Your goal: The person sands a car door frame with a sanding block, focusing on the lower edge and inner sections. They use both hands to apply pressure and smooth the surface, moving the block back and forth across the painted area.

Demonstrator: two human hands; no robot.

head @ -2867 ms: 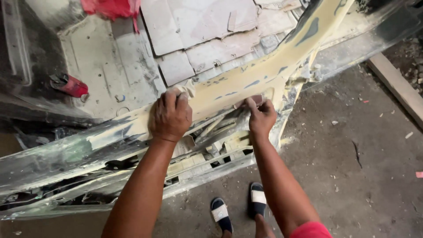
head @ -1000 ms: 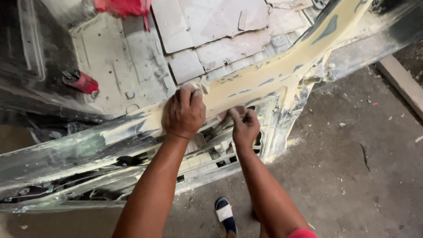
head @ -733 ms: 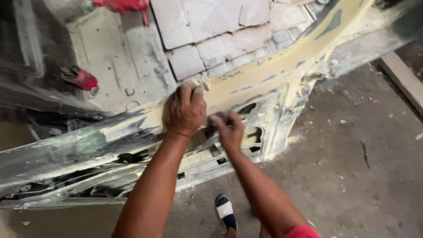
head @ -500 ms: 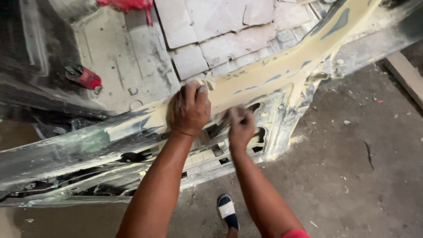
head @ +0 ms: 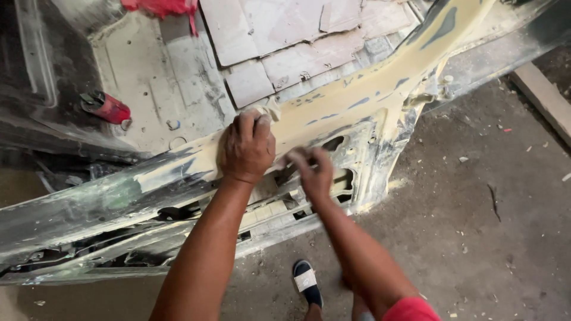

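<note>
My left hand (head: 247, 145) rests closed on the top edge of a stripped car body sill (head: 357, 101) coated in yellowish filler, with a scrap of pale cloth or paper (head: 269, 110) bunched under its fingers. My right hand (head: 312, 169), blurred by motion, presses against the filler-covered face of the sill just right of the left hand, beside the cut-out openings (head: 336, 142). Whether it holds a small sanding piece is too blurred to tell. My foot in a dark sandal (head: 307, 282) stands on the concrete below.
Inside the car shell lie pale floor panels (head: 285, 35), a red can (head: 107, 107) on its side and a red cloth (head: 160, 7) at the top. A wooden plank (head: 544, 98) lies on the dusty concrete floor (head: 476, 226) at right.
My right hand has slid left along the sill face toward the left hand in rubbing strokes. The left hand stays gripping the top edge. The view has shifted slightly.
</note>
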